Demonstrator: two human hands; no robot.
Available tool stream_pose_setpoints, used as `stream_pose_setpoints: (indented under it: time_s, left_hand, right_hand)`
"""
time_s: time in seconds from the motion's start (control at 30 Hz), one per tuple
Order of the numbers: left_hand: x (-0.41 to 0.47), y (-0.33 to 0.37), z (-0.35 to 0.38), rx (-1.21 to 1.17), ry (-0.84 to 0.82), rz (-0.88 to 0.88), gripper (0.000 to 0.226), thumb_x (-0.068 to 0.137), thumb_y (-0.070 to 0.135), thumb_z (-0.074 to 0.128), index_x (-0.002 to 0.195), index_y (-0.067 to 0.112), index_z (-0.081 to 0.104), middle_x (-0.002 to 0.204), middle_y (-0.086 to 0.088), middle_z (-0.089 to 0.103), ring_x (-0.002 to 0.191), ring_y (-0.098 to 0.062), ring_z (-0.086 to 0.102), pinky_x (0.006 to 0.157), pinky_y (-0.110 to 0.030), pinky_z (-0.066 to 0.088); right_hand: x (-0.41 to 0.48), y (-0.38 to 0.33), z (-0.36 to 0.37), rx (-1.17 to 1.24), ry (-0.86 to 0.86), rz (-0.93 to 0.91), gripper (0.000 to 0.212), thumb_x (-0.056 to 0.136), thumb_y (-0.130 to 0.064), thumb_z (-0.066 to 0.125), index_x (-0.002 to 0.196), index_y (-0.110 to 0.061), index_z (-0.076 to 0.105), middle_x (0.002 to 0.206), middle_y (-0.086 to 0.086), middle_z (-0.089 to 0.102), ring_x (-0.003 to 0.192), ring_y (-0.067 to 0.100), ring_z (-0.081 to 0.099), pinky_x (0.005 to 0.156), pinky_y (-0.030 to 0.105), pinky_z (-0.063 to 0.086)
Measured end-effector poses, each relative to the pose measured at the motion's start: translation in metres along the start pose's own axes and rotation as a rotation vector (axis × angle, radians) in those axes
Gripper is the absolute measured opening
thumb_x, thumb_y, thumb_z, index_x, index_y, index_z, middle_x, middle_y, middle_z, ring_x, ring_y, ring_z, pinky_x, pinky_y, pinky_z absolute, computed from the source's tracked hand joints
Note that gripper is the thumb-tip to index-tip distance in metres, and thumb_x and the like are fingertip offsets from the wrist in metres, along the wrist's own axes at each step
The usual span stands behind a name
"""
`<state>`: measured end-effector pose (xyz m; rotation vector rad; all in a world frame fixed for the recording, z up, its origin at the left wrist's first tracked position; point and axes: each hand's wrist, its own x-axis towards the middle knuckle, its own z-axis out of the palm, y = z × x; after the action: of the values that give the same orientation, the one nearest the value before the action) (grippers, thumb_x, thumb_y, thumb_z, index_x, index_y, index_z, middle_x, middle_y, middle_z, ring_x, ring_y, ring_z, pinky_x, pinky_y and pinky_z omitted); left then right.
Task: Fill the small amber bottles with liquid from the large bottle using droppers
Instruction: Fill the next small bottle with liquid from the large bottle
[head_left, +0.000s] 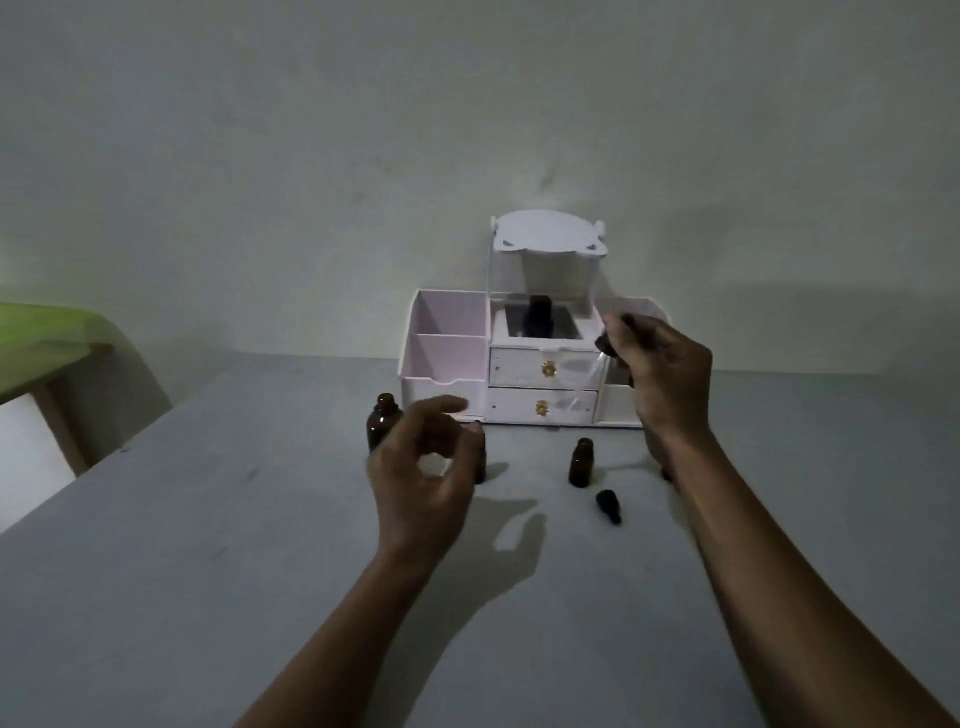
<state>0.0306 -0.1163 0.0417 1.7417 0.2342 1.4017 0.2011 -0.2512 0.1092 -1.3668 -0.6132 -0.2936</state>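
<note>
Head camera looks down over my two bare forearms onto a pale grey tabletop (208, 519) in dim light. My right hand (667, 371) is raised in front of a white plastic desk organiser with two small drawers and gold knobs (543, 387), and its fingers pinch a dropper with a black rubber bulb and a clear glass tube (605, 353); the tube slants down and to the left, its tip in the air, apart from every bottle. My left hand (423, 467) hovers just above the table, fingers curled loosely and parted, grasping nothing that I can see. Behind its knuckles stands a larger amber glass bottle with no cap (383, 426), and a second dark bottle (480, 457) is mostly hidden by my fingers. Between my hands, a small amber glass bottle (582, 462) stands upright and uncapped, and a black dropper cap (609, 505) lies on its side just in front of it. Another dark bottle (693, 317) sits in the organiser's upper middle compartment. A green stool (52, 338) stands at the far left.
</note>
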Motion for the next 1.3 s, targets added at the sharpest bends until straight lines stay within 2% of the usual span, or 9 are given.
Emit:
stream_pose_setpoints:
  time_s: [0.1,0.17,0.3,0.47,0.6,0.77,0.87,1.07,1.3]
  left_hand:
    - [-0.013,0.008,0.033,-0.067,-0.235,-0.119,0.023,0.087,0.01,0.072,0.107,0.019,0.068,0.07,0.003,0.066,0.068,-0.014,0.066,0.067,-0.022,0.055]
    - [-0.017,0.005,0.054,-0.052,-0.328,-0.207,0.028,0.086,0.014,0.074,0.112,0.023,0.067,0.074,0.004,0.068,0.074,-0.01,0.067,0.07,-0.015,0.053]
    - [-0.017,-0.019,0.086,0.014,-0.434,-0.376,0.049,0.082,0.021,0.079,0.127,0.024,0.06,0.104,0.008,0.066,0.096,-0.005,0.063,0.072,-0.008,0.049]
    - [-0.009,-0.041,0.103,0.059,-0.474,-0.511,0.063,0.077,0.022,0.083,0.134,0.02,0.058,0.118,-0.001,0.066,0.104,-0.016,0.064,0.092,-0.032,0.055]
    - [-0.007,-0.034,0.108,0.038,-0.502,-0.532,0.063,0.075,0.021,0.085,0.133,0.019,0.059,0.117,0.0,0.066,0.102,-0.014,0.064,0.079,-0.019,0.051]
    - [-0.012,-0.035,0.115,0.05,-0.543,-0.523,0.055,0.077,0.02,0.084,0.127,0.017,0.063,0.114,0.001,0.071,0.096,-0.012,0.07,0.09,-0.031,0.057]
    - [-0.014,-0.033,0.114,0.06,-0.536,-0.478,0.037,0.081,0.017,0.08,0.117,0.018,0.07,0.108,0.005,0.073,0.094,-0.005,0.068,0.08,-0.013,0.05]
    - [-0.014,-0.032,0.111,0.064,-0.528,-0.461,0.03,0.08,0.015,0.08,0.109,0.02,0.074,0.093,0.014,0.071,0.084,0.003,0.068,0.068,-0.003,0.046]
    - [-0.014,-0.032,0.11,0.061,-0.526,-0.452,0.029,0.079,0.014,0.081,0.106,0.018,0.075,0.092,0.01,0.074,0.083,0.001,0.07,0.072,-0.006,0.048]
  right_hand:
    - [-0.002,0.013,-0.02,-0.002,0.059,0.013,0.008,0.09,-0.017,0.072,0.093,-0.011,0.075,0.075,-0.007,0.074,0.069,0.002,0.07,0.069,0.023,0.055]
    - [-0.002,0.016,-0.026,-0.037,0.067,-0.018,0.004,0.09,-0.016,0.071,0.088,-0.017,0.075,0.07,-0.014,0.073,0.069,0.001,0.069,0.068,0.019,0.054]
    - [-0.004,0.023,-0.028,-0.054,0.099,-0.045,0.01,0.089,-0.017,0.072,0.084,-0.025,0.074,0.074,-0.011,0.073,0.075,0.005,0.068,0.073,0.02,0.053]
    - [-0.007,0.033,-0.027,-0.094,0.094,-0.027,0.008,0.089,-0.019,0.072,0.097,-0.018,0.074,0.083,-0.003,0.073,0.083,0.008,0.07,0.083,0.025,0.057]
    - [-0.009,0.029,-0.027,-0.087,0.096,-0.007,0.007,0.089,-0.021,0.072,0.095,-0.022,0.074,0.085,-0.005,0.073,0.09,0.013,0.072,0.086,0.029,0.058]
    - [-0.011,0.032,-0.023,-0.118,0.063,-0.021,0.006,0.089,-0.019,0.072,0.094,-0.023,0.072,0.081,-0.015,0.07,0.079,-0.005,0.068,0.076,0.012,0.054]
    - [-0.01,0.035,-0.023,-0.11,0.054,-0.019,0.008,0.089,-0.016,0.072,0.096,-0.021,0.072,0.081,-0.016,0.068,0.076,-0.013,0.066,0.071,0.005,0.049]
    - [-0.01,0.037,-0.021,-0.075,0.067,-0.021,0.008,0.085,-0.01,0.075,0.09,-0.016,0.073,0.069,-0.023,0.068,0.067,-0.011,0.065,0.067,0.006,0.047]
    - [-0.009,0.042,-0.021,-0.144,0.085,-0.058,0.006,0.084,-0.009,0.076,0.079,-0.007,0.074,0.067,-0.009,0.067,0.062,-0.007,0.061,0.066,0.008,0.048]
